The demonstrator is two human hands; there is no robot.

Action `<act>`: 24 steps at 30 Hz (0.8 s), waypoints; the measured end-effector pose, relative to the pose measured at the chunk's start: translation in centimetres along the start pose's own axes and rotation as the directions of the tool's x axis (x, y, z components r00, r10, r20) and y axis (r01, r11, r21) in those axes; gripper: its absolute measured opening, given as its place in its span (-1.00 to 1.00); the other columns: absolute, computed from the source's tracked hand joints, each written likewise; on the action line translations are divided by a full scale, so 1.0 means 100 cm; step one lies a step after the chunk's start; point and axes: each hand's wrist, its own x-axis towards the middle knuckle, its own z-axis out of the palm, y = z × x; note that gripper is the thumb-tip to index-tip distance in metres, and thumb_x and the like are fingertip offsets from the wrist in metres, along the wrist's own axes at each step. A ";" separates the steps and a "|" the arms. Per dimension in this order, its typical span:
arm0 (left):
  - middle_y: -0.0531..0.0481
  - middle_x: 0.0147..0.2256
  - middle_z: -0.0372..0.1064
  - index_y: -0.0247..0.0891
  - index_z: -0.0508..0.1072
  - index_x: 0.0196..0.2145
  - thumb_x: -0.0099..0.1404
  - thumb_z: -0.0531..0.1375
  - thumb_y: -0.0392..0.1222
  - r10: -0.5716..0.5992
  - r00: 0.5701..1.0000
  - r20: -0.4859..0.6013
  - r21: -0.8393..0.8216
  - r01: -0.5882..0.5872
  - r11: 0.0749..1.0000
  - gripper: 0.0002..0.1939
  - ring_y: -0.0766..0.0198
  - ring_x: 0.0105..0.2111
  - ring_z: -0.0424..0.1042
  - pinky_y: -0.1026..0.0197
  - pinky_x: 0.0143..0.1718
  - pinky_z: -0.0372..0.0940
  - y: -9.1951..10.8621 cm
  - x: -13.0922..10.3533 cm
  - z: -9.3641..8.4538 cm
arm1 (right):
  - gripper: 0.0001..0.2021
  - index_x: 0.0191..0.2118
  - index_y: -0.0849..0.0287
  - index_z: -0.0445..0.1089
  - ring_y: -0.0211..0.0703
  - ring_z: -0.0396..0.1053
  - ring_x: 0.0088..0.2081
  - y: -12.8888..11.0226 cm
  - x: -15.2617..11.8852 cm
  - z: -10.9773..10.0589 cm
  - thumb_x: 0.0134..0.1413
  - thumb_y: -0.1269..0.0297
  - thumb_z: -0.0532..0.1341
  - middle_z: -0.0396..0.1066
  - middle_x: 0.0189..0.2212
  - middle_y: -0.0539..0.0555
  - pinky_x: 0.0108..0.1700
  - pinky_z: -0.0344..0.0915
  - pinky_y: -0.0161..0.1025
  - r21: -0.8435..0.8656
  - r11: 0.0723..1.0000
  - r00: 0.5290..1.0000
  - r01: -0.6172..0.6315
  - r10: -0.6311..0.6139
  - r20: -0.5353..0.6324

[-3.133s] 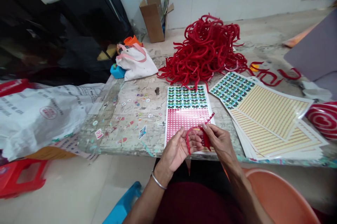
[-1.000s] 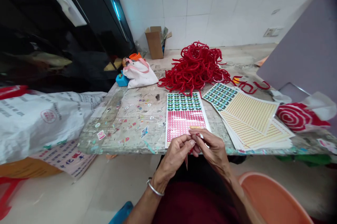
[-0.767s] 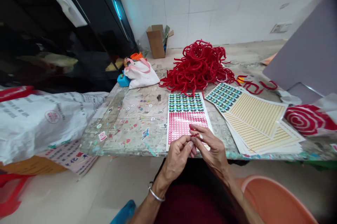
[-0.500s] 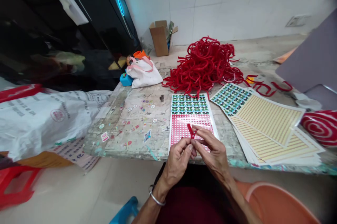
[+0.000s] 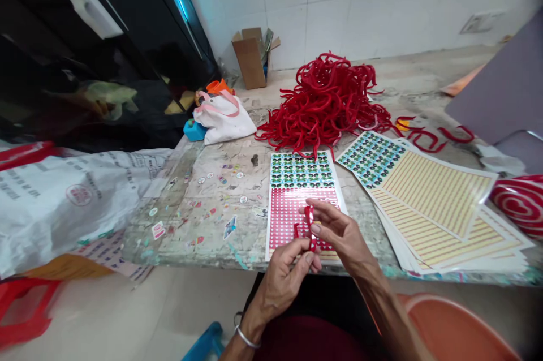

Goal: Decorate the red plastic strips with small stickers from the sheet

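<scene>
My left hand [image 5: 285,275], with a bangle at the wrist, is closed and pinches the lower end of a narrow red strip [image 5: 312,230]. The strip stands roughly upright and has pale marks along it. Its upper part is between the thumb and fingers of my right hand [image 5: 347,241]. Both hands are over a sticker sheet [image 5: 282,211] at the table's front edge, green-and-blue pictures on its far half and small pale hearts on red on its near half. A large tangled pile of red strips [image 5: 326,103] lies behind the sheet.
More printed sheets [image 5: 436,191] overlap on the right, beside a red patterned roll [image 5: 520,202]. A white bag [image 5: 229,120] and a cardboard box [image 5: 250,61] are at the back left. Below the table are an orange tub [image 5: 453,327] and a red stool [image 5: 25,310].
My right fingers have shifted up along the red strip, and more of it shows between my hands. My left hand keeps its pinch. The camera view has shifted slightly.
</scene>
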 end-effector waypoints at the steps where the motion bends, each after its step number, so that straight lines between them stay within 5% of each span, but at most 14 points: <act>1: -0.03 -0.45 0.37 -0.31 0.41 -0.36 0.30 0.02 -0.21 -0.005 1.000 -0.003 -0.020 0.005 1.000 -0.79 0.30 -0.42 0.33 0.28 -0.32 0.22 -0.001 0.001 0.000 | -0.56 0.02 0.08 0.29 -0.10 0.33 -0.04 0.001 0.000 0.000 -0.04 0.24 0.27 0.39 -0.08 0.14 -0.03 0.31 -0.14 0.008 1.000 1.000 -0.007 0.007 0.006; 7: -0.05 -0.40 0.38 -0.34 0.41 -0.17 0.30 0.02 -0.22 -0.064 0.996 -0.062 -0.230 0.048 0.972 -0.77 0.29 -0.40 0.32 0.26 -0.27 0.22 -0.007 0.012 0.001 | -0.50 0.05 0.03 0.24 -0.20 0.40 -0.35 0.009 0.001 0.007 -0.08 0.23 0.29 0.33 -0.06 0.14 -0.53 0.36 -0.35 0.027 0.997 0.997 -0.073 0.074 -0.030; 19: -0.02 -0.44 0.37 -0.35 0.38 -0.28 0.30 0.05 -0.21 -0.100 0.990 -0.095 -0.251 0.073 0.965 -0.82 0.33 -0.43 0.29 0.28 -0.31 0.20 -0.022 0.019 -0.015 | -0.62 -0.10 0.14 0.36 -0.14 0.39 -0.22 0.018 0.022 0.018 -0.11 0.24 0.32 0.41 -0.25 0.11 -0.31 0.39 -0.29 -0.028 0.997 0.988 -0.079 0.074 -0.136; 24: -0.02 -0.43 0.37 -0.33 0.34 -0.35 0.30 0.04 -0.19 -0.115 0.990 -0.082 -0.207 0.096 0.974 -0.84 0.33 -0.42 0.30 0.28 -0.30 0.21 -0.025 0.019 -0.018 | -0.72 -0.24 0.18 0.41 -0.22 0.40 -0.37 0.017 0.030 0.018 -0.13 0.21 0.33 0.45 -0.39 0.06 -0.39 0.35 -0.33 -0.046 0.992 0.977 -0.115 0.105 -0.188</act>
